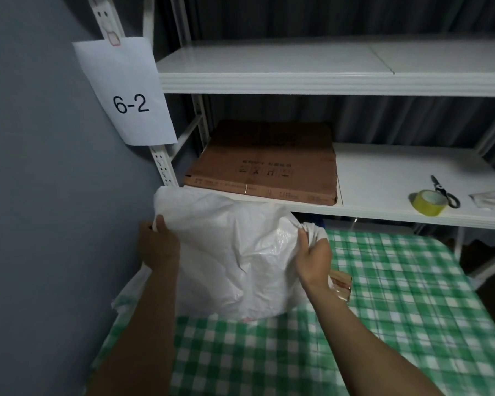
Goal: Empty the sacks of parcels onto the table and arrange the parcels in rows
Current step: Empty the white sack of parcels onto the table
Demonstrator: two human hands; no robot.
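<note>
The left hand grips the upper left edge of a white woven sack, thumb on the near face and fingers curled behind the fabric. The right hand clamps a bunched corner of the same sack at its upper right, the fingers wrapped tightly round the gathered material. The sack stands on the surface, which wears a green and white checked cloth, at its far left end close to the grey wall. Held up by both top corners, the sack runs upright, its long axis roughly vertical, the gripped end uppermost and the lower end spread on the cloth. Which end is the open mouth cannot be told. A brown parcel pokes out from behind the right wrist, lying on the cloth and touching the sack's right side. Behind the sack stands a white shelf unit. Its lower shelf carries a flattened cardboard box, and well to the right a roll of yellow tape with scissors just beside it. A paper sign reading 6-2 hangs on the left upright.
</note>
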